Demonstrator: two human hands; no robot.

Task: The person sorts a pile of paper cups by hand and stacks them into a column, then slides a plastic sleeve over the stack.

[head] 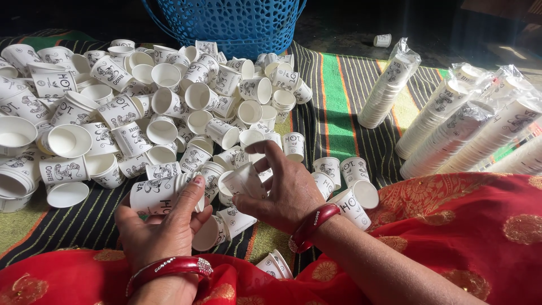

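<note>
Head view: paper cups being nested by hand near the front edge of a striped mat.

A short stack of cups [161, 195] is gripped sideways in the closed left hand [164, 231]; a single cup [244, 179] is pinched in the right hand [282, 189], just beside the stack's open end. Mouths are best kept aligned, the cup pressed in straight, not squeezed. Loose cups [130, 107] cover the mat [339, 113]; wrapped sleeves of cups [451, 130] lie toward its right edge, beyond a blue basket [226, 22].

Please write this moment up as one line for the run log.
left hand: holds nested cup stack | right hand: holds single paper cup | surroundings: loose cups on striped mat, bagged stacks, blue basket
</note>
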